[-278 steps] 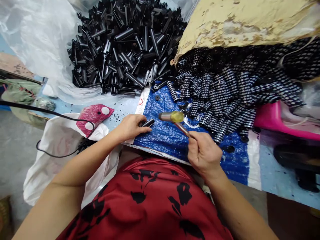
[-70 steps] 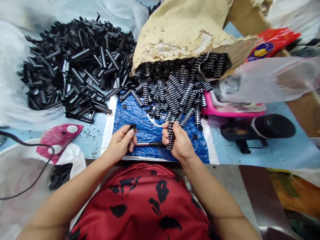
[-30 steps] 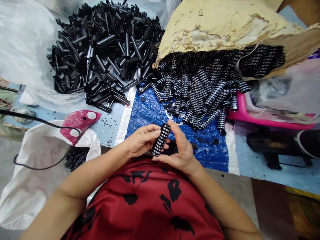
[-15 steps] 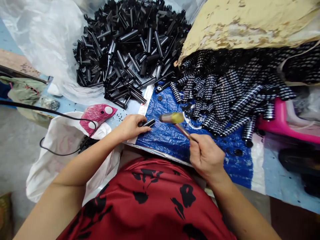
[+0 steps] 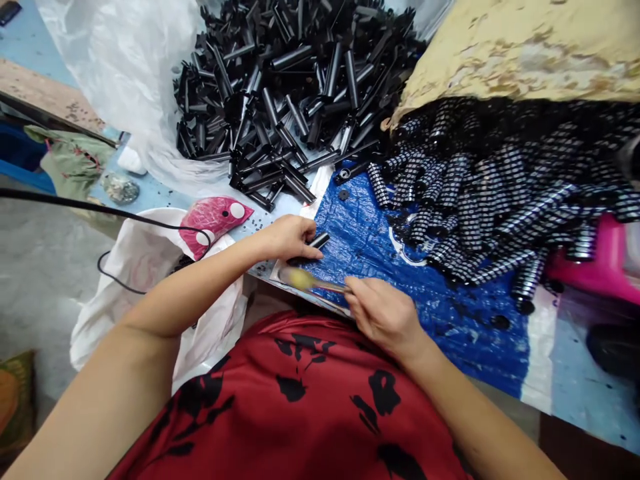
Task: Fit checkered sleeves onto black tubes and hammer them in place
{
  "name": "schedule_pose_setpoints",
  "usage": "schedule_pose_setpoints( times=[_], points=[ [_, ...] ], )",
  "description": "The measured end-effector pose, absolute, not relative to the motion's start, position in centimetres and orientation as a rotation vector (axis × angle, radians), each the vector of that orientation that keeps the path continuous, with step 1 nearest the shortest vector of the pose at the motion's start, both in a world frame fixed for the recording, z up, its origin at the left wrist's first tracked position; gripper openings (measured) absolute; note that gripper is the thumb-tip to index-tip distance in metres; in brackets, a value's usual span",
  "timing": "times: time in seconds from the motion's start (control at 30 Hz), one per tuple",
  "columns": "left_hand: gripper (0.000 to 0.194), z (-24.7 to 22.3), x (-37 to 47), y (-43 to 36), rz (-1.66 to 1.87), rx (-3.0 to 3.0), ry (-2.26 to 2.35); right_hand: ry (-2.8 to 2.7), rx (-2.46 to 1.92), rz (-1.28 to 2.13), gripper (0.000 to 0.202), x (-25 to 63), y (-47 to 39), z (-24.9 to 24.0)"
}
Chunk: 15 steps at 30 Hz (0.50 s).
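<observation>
My left hand (image 5: 295,240) is closed on a short black tube (image 5: 319,241), whose shiny end sticks out past the fingers to the right. The tube lies low over the blue sheet (image 5: 345,227) near the table's front edge; its other end is hidden by the hand. My right hand (image 5: 387,313) grips the thin handle of a small hammer (image 5: 300,277). The hammer's yellowish head is blurred by motion and sits just below and in front of my left fingers. I cannot tell whether it touches the tube.
A large heap of black tubes (image 5: 280,113) lies on white plastic at the back. To the right, many ridged, checkered rollers (image 5: 465,193) spill from a yellow sack (image 5: 525,53). A pink bin (image 5: 607,260) stands far right. A white bag (image 5: 125,287) and black cord (image 5: 100,208) are left.
The hammer has swung left and down, from right of the tube to just below my left hand. My left hand keeps hold of the tube. The whole view has shifted slightly.
</observation>
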<state>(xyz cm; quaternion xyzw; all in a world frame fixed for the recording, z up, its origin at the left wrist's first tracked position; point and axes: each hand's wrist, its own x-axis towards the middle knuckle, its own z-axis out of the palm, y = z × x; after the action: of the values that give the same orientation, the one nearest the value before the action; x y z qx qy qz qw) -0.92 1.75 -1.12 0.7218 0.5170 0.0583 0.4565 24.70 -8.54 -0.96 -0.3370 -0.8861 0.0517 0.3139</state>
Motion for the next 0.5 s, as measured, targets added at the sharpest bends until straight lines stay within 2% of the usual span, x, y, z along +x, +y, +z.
schedule_pose_setpoints(
  times=[0.1, 0.23, 0.37, 0.5],
  points=[
    [0.033, -1.1, 0.2, 1.7, 0.103, 1.877, 1.359, -2.462, -0.972, 0.139, 0.017, 24.5, -8.8, -1.6],
    [0.023, 1.4, -1.9, 0.1, 0.076, 2.059, 1.424, -2.322, -0.917, 0.303, 0.023, 26.4, -9.0, -1.5],
    [0.028, 6.5, -9.5, -2.6, -0.24, 2.033, 1.263, -2.32, -1.085, 0.126, 0.021, 29.6, -9.7, -2.4],
    [0.03, 7.7, -12.1, -3.6, -0.232, 2.053, 1.392, -2.351, -1.161, 0.07, 0.02, 30.2, -9.6, -4.0]
  ],
)
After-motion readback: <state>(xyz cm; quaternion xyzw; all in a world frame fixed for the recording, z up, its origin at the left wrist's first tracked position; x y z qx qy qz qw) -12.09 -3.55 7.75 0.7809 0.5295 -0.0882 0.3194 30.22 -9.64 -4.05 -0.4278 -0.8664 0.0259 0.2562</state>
